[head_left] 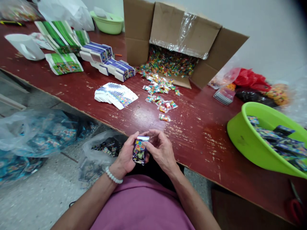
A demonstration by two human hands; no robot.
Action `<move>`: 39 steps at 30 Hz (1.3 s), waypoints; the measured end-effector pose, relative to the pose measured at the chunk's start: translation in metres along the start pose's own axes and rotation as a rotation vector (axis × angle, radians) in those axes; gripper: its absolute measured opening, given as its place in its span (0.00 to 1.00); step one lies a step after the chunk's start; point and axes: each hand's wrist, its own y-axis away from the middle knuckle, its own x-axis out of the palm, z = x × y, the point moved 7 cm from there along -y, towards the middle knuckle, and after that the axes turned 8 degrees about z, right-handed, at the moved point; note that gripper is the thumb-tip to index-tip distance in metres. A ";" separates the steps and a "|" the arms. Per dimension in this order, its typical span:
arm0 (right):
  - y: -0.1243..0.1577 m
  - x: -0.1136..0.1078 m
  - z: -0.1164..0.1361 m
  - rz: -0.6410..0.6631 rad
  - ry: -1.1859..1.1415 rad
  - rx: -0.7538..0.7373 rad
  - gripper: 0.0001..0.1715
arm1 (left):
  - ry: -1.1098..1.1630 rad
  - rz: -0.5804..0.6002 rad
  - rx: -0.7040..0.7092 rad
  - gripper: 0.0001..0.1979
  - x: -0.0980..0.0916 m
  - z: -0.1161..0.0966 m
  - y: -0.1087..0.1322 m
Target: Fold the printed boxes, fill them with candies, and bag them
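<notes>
A small dark printed box [139, 152] is upright between my hands at the table's front edge, its white top flap showing. My left hand [127, 154] wraps round its left side. The fingers of my right hand [161, 149] close on its upper right part, the thumb on the front face. Beyond my hands, wrapped candies [164, 118] trail back to a cardboard box [171, 28] lying open with a heap of candies inside. Flat printed cartons [116, 95] are fanned out on the table to the left of the candies.
Bundled purple cartons [107, 62], green bundles [63, 64] and a white mug [25, 47] stand at the back left. A green basin [259, 147] of small packs is at the right, scissors [295, 204] near the lower right corner. Plastic bags [43, 131] lie below the table, left.
</notes>
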 end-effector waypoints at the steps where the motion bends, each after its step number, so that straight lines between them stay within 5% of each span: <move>1: 0.000 -0.002 -0.001 -0.039 -0.010 -0.001 0.17 | 0.006 0.008 0.012 0.20 0.001 0.000 0.000; 4: 0.003 -0.005 -0.005 -0.124 0.006 0.050 0.15 | 0.011 0.014 0.069 0.22 0.001 -0.001 0.000; 10: 0.005 0.000 -0.006 -0.095 0.037 0.099 0.09 | 0.049 -0.066 0.117 0.23 -0.001 0.003 0.001; 16: 0.005 -0.003 0.007 -0.114 0.268 -0.153 0.02 | 0.064 -0.116 0.128 0.22 0.001 0.001 0.002; 19: 0.005 -0.004 0.003 -0.078 0.155 -0.201 0.03 | 0.012 -0.063 0.132 0.21 0.003 0.002 0.002; 22: 0.003 -0.008 -0.013 -0.090 -0.049 -0.086 0.08 | -0.060 -0.051 0.148 0.20 0.001 0.002 0.002; 25: 0.001 -0.008 -0.012 -0.013 -0.025 -0.091 0.17 | -0.092 -0.076 0.138 0.20 -0.006 0.004 0.002; 29: 0.000 -0.004 0.006 0.149 0.203 -0.217 0.03 | -0.090 -0.087 0.099 0.21 -0.007 0.004 0.003; 39: -0.005 -0.004 -0.011 0.152 0.040 0.064 0.08 | -0.299 -0.112 0.146 0.29 0.005 0.000 0.007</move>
